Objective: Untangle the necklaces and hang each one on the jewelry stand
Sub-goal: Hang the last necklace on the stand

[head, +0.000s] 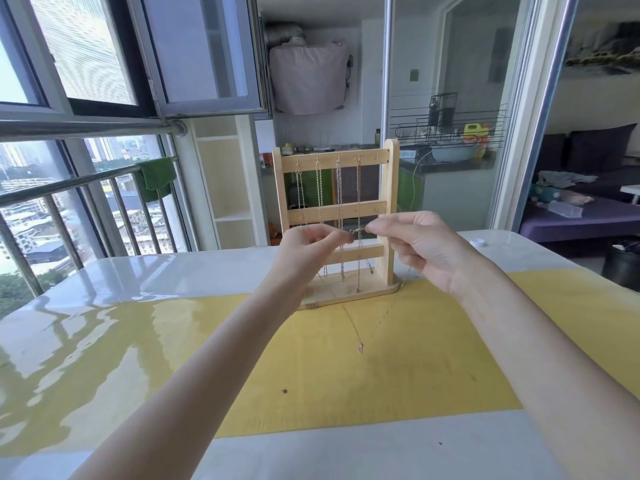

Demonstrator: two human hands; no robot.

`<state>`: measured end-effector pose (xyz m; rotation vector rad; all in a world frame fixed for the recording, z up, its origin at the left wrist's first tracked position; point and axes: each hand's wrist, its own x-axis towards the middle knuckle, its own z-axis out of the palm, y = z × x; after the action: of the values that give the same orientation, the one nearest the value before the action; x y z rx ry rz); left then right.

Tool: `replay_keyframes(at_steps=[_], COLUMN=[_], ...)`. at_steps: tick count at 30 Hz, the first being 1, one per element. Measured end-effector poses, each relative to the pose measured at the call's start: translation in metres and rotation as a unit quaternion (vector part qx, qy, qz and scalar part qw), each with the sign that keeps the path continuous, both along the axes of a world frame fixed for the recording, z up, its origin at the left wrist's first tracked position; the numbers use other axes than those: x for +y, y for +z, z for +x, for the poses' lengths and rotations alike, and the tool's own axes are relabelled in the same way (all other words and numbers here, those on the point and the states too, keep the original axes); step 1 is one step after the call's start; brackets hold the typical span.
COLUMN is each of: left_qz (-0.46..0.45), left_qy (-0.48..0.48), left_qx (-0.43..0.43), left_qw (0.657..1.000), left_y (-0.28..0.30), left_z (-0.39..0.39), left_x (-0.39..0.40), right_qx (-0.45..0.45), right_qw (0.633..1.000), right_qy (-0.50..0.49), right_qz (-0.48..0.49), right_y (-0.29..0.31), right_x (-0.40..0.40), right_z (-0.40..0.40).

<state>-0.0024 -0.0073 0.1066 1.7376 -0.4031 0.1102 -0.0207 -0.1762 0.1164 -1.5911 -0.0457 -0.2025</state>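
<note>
Running along the left: window (86, 53) and railing (69, 188), green cloth (156, 174) draped over the rail, close beside the tabletop's left edge. Stretching wide and glossy, tabletop (104, 282) with yellow mat (311, 375) across its middle; bare room on the mat left, right and in front of the stand. Raised above the mat, left hand (308, 247), fingers curled, pinching one end of a thin chain (360, 346). Standing upright at the mat's far edge, wooden stand (391, 209), three crossbars, base flat on the tabletop. Hanging from four hooks on its top bar, four necklaces (320, 192), side by side and apart, reaching down near the base; one hook at the bar's right end bare. Held between both hands in front of the stand's middle bar, a small clasp (356, 231); from the hands, the chain drooping in a V to the mat, its pendant resting on the yellow just before the stand. Raised at the same height, right hand (415, 244), thumb and forefinger pinching the other end by the clasp, other fingers loosely bent. Lying near the far right edge, a small white cap (479, 242). Beyond that edge, glass door (450, 98), then purple sofa (581, 216) and dark bin (623, 261). No legible writing or labels anywhere.
</note>
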Motion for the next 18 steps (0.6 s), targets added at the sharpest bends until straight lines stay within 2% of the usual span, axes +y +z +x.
replay_keyframes(at_steps=[6,18], left_qz=[0.028,0.050], left_qy=[0.002,-0.046], left_qx=[-0.054,0.018], left_qw=[0.998,0.998], left_y=[0.000,0.039], left_z=[0.004,0.015], left_x=[-0.001,-0.006], right_qx=[-0.010,-0.055], right_qw=[1.000,0.992], right_qy=[0.012,0.009], right_qz=[-0.017,-0.117], right_y=[0.003,0.031], right_x=[0.002,-0.010], right_z=[0.000,0.014])
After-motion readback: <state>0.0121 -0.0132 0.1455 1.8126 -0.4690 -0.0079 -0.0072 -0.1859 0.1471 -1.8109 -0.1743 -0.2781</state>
